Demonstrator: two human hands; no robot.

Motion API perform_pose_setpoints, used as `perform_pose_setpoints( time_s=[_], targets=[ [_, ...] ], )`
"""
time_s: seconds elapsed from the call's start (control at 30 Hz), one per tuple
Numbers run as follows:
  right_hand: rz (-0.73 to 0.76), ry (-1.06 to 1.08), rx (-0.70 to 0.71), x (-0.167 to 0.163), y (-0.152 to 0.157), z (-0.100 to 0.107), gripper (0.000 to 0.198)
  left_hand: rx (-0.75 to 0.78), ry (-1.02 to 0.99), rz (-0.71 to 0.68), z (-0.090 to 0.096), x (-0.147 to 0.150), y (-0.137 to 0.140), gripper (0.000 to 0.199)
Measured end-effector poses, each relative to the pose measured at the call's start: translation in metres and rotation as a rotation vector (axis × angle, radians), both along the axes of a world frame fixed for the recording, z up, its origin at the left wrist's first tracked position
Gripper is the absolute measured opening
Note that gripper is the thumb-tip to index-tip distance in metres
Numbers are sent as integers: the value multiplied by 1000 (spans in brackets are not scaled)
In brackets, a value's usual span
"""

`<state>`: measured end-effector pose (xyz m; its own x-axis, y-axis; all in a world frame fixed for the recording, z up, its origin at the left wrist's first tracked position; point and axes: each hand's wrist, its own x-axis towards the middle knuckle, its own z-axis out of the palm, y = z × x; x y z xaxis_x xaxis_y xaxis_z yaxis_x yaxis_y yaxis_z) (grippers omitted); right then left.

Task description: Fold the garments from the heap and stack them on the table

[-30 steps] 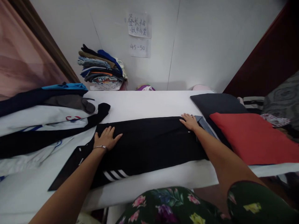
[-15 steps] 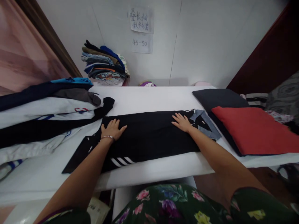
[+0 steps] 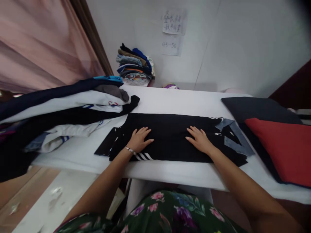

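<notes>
A black jacket [image 3: 170, 139] lies folded into a long flat shape on the white table. White stripes mark its lower left edge, and a grey-blue collar [image 3: 236, 144] with a zip beside it is at its right end. My left hand [image 3: 141, 139] rests flat on the left part, fingers spread, a bracelet on the wrist. On the right part, short of the collar, my right hand [image 3: 198, 138] is pressed palm down with fingers apart. A flat black panel [image 3: 105, 142] sticks out past the jacket's left end; how far it runs underneath is hidden.
Loose clothes [image 3: 73, 106] are heaped on the left, partly hanging over the front edge. At right lie a folded red garment [image 3: 284, 145] and a dark grey one [image 3: 259, 108]. A stack of folded clothes [image 3: 136, 66] stands by the back wall, below paper signs [image 3: 173, 30].
My view has turned to the left. Both hands have slid nearer to me over the jacket, and the right one has shifted inward from the collar. The jacket stays flat.
</notes>
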<state>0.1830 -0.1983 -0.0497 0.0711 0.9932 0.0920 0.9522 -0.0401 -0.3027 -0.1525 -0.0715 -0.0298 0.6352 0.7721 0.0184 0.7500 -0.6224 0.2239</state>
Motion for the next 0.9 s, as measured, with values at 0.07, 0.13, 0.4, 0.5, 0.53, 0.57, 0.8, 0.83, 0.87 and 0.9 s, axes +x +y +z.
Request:
perform_pose_setpoints(
  time_s=[0.07, 0.13, 0.4, 0.5, 0.53, 0.57, 0.8, 0.83, 0.87, 0.9],
  targets=[
    [40, -34, 51, -5, -4, -8, 55, -4, -12, -6, 0, -6, -8, 56],
    [63, -63, 74, -4, -4, -15, 54, 1, -16, 7, 0, -14, -14, 55],
    [61, -110, 158, 1, -5, -26, 52, 58, -3, 111, 3, -34, -15, 45],
    [55, -130, 207, -5, -5, -24, 52, 76, 26, 116, 11, -32, -5, 38],
    [64, -137, 223, -8, -5, -23, 52, 95, 39, 114, 13, -30, -1, 37],
    [80, -145, 235, -11, -4, -21, 52, 115, 55, 105, 16, -27, 3, 36],
    [140, -127, 196, -16, 17, 3, 46, 198, 110, 71, 29, -9, 26, 27],
    [132, -104, 189, -15, 22, 8, 43, 216, 91, 93, 31, -7, 28, 28],
    [118, -77, 185, -13, 26, 11, 41, 229, 69, 114, 32, -7, 30, 29],
    [100, -50, 184, -12, 29, 14, 40, 236, 50, 131, 33, -6, 32, 30]
  ],
)
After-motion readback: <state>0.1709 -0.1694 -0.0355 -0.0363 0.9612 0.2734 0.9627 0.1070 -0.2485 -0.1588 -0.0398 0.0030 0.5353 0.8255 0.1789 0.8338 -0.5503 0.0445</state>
